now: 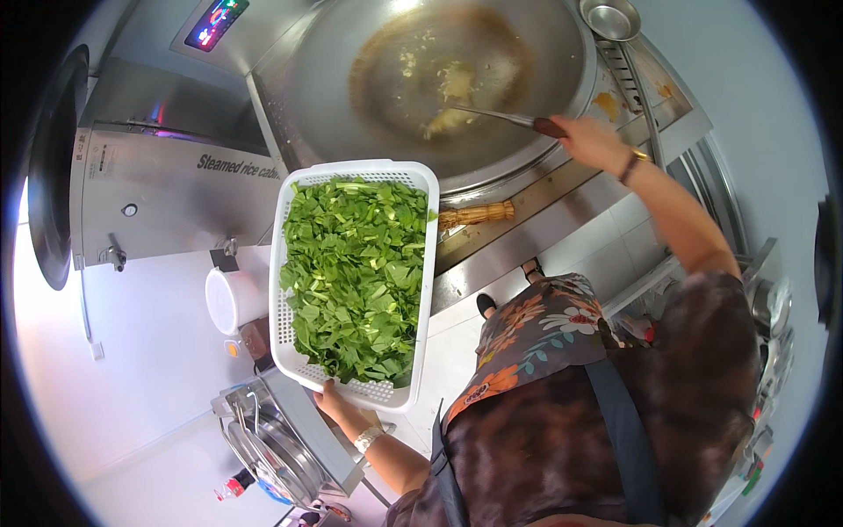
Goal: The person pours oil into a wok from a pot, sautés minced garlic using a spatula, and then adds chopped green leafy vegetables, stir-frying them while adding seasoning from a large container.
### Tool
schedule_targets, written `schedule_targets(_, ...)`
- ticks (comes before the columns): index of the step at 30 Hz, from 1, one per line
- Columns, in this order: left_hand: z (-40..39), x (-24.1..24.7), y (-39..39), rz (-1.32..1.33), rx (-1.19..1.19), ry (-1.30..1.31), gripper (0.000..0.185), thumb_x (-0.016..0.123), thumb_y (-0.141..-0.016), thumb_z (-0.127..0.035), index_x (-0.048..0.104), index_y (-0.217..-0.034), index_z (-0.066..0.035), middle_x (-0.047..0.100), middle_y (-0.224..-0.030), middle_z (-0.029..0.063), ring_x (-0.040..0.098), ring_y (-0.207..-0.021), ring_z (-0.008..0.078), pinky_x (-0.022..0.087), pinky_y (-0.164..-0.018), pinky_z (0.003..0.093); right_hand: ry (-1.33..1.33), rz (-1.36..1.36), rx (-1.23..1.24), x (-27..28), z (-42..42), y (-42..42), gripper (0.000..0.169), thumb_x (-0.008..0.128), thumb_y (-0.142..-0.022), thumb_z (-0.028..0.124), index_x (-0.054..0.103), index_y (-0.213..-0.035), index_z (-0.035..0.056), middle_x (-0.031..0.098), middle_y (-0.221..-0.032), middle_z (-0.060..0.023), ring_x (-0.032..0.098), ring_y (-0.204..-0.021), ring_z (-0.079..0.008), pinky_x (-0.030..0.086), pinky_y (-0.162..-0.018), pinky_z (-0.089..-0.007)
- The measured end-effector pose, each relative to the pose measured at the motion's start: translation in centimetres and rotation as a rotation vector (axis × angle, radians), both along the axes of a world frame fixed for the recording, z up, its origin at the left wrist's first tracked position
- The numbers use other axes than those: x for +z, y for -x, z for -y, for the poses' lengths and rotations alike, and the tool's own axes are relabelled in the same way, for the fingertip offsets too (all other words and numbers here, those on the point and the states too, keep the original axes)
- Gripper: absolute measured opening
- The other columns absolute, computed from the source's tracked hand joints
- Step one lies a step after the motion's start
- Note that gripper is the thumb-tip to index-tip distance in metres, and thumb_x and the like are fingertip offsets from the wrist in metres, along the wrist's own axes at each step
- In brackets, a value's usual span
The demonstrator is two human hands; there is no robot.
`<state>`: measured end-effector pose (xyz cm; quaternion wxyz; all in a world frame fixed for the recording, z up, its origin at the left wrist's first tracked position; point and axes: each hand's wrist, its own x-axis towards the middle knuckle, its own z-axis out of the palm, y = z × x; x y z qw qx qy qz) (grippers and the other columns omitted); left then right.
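Observation:
My left hand [334,403] grips the near rim of a white plastic basket [431,283] with perforated walls. Chopped leafy greens [355,277] fill it, cut stems mixed among the leaves. In my right hand [589,139] is the dark handle of a metal cooking utensil [504,117]. Its far end reaches into a large wok [316,85] and is hard to make out among the food. Pale chopped bits, perhaps garlic [454,82], lie in brownish oil or liquid at the wok's bottom. The basket's far end is beside the wok's near left rim.
A bamboo wok brush [477,214] lies on the steel stove edge [527,224]. Right of the wok rest a long-handled ladle [612,23] and a slotted strip. A steel steamed rice cabinet [171,191] and a white lidded bucket [224,300] stand left; a steel rack holds metal lids [283,448].

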<state>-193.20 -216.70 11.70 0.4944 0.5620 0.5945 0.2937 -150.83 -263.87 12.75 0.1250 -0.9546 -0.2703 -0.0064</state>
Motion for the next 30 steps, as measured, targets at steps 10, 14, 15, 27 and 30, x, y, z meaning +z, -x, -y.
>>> schedule_targets(10,-0.2,0.4,-1.2,-0.024,-0.061,0.045,0.039,0.051,-0.068,-0.003,0.045,-0.106,0.005,0.054,-0.092,0.0127,0.053,-0.076,0.0219,0.044,-0.065,0.0328,-0.010,-0.041,-0.195,-4.9,-5.2,-8.4,0.024,0.044,-0.076,0.013,0.051,-0.098,0.0076,0.060,-0.076,-0.0156,0.059,-0.071,-0.0318,0.046,-0.059,-0.0414)
schedule_targets(14,-0.7,-0.4,0.0,0.019,-0.087,0.002,0.037,0.051,-0.069,-0.002,0.045,-0.104,0.006,0.053,-0.093,0.0130,0.053,-0.075,0.0224,0.044,-0.065,0.0331,-0.025,-0.092,-0.075,-5.4,-5.6,-5.2,0.032,0.050,-0.077,0.019,0.049,-0.108,0.0102,0.059,-0.074,-0.0160,0.058,-0.068,-0.0326,0.046,-0.057,-0.0429)
schedule_targets(15,-0.2,0.1,0.5,0.025,-0.053,-0.003,0.037,0.051,-0.068,-0.002,0.044,-0.104,0.006,0.053,-0.093,0.0131,0.053,-0.075,0.0225,0.044,-0.065,0.0332,-0.023,-0.127,-0.057,-3.5,-5.1,-3.4,0.033,0.051,-0.077,0.019,0.049,-0.109,0.0114,0.059,-0.074,-0.0157,0.057,-0.067,-0.0325,0.046,-0.057,-0.0426)
schedule_targets(27,-0.1,0.1,-0.4,-0.027,-0.042,0.023,0.036,0.051,-0.069,-0.004,0.045,-0.103,0.007,0.054,-0.090,0.0129,0.053,-0.072,0.0213,0.044,-0.063,0.0324,0.115,0.002,-0.176,-3.3,-2.7,-9.0,0.021,0.045,-0.076,0.014,0.053,-0.095,0.0085,0.060,-0.075,-0.0145,0.058,-0.071,-0.0323,0.046,-0.059,-0.0421)
schedule_targets(30,-0.7,-0.1,0.2,-0.026,-0.047,0.020,0.035,0.052,-0.070,-0.004,0.045,-0.102,0.007,0.054,-0.091,0.0131,0.053,-0.074,0.0214,0.044,-0.065,0.0320,-0.010,-0.082,-0.161,-6.8,-8.1,-10.1,0.027,0.049,-0.076,0.017,0.049,-0.102,0.0077,0.060,-0.077,-0.0162,0.058,-0.071,-0.0330,0.046,-0.059,-0.0434)
